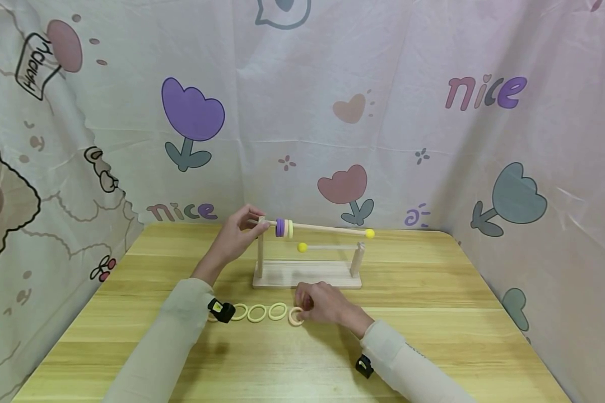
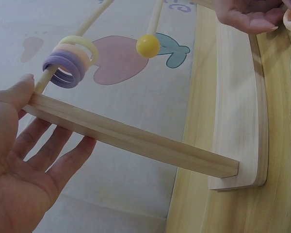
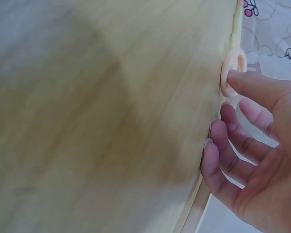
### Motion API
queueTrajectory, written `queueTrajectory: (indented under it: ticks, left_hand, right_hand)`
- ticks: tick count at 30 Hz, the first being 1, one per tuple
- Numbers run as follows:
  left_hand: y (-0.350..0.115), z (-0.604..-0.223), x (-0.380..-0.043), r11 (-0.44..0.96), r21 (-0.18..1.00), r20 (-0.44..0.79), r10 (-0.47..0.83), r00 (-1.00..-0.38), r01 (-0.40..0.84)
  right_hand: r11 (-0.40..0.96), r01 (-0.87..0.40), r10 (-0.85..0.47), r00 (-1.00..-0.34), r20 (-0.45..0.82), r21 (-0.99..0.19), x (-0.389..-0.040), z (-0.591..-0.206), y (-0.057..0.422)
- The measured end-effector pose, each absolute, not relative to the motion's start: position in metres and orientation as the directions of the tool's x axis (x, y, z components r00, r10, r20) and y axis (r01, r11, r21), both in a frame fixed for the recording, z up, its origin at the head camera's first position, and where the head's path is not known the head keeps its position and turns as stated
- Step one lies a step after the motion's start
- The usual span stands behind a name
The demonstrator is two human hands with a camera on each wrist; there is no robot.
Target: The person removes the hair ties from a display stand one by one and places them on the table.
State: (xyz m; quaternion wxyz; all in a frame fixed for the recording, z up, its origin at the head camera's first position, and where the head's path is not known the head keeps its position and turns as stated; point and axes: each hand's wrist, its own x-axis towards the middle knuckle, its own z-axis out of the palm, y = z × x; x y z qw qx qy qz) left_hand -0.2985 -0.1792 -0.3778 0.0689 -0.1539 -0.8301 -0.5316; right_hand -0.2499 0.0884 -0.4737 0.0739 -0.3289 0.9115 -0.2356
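Observation:
A wooden stand (image 1: 307,274) holds two rods. The upper rod (image 1: 327,228) has a yellow ball at its right end and carries purple, peach and pale yellow rings (image 2: 68,63) near the left post (image 2: 136,136). My left hand (image 1: 239,235) grips the top of that post, its thumb by the rod and its fingers behind the wood. In front of the stand, my right hand (image 1: 325,302) is down at the table, with its thumb on a peach ring (image 3: 230,73) and its fingers curled beside it. The ring's far side is partly hidden.
Several pale yellow rings (image 1: 257,313) lie in a row left of the right hand, partly behind the left wrist camera (image 1: 222,310). The lower rod ends in a yellow ball (image 1: 302,247) and joins the right post (image 1: 357,260). A printed cloth (image 1: 282,112) hangs behind the table (image 1: 433,336).

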Motion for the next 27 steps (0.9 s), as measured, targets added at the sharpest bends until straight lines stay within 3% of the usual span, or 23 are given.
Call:
queueTrajectory:
  ticks: [27]
  left_hand:
    - [-0.1787,-0.3774,-0.2977,0.402,0.854,0.285,0.173,-0.943,0.331]
  right_hand:
    - [0.694,-0.541,-0.599,-0.8,0.038,-0.475,-0.2509,-0.4727,0.0872]
